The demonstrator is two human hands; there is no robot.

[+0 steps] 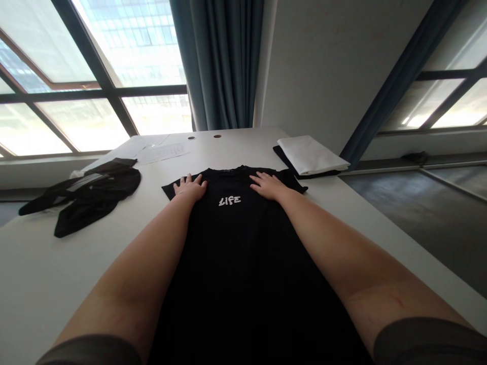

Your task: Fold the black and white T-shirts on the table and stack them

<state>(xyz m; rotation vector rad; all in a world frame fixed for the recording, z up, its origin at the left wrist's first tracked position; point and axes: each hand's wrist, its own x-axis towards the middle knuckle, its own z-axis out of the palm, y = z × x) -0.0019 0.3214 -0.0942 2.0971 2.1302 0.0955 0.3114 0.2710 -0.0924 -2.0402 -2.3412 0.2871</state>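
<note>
A black T-shirt (243,243) lies flat on the white table (41,274), its collar at the far side and a small white "LIFE" print (230,201) on its chest. My left hand (190,187) rests palm-down on the shirt's left shoulder with the fingers spread. My right hand (268,186) presses flat on the opposite shoulder. Neither hand grips the cloth. My forearms stretch over the table on either side of the shirt's body, and the lower hem is out of view.
A crumpled black garment (87,195) lies to the left, with papers (163,152) beyond it. A folded white cloth (312,154) sits on dark fabric (289,162) at the far right. The table's right edge (384,223) drops to a grey floor (411,213).
</note>
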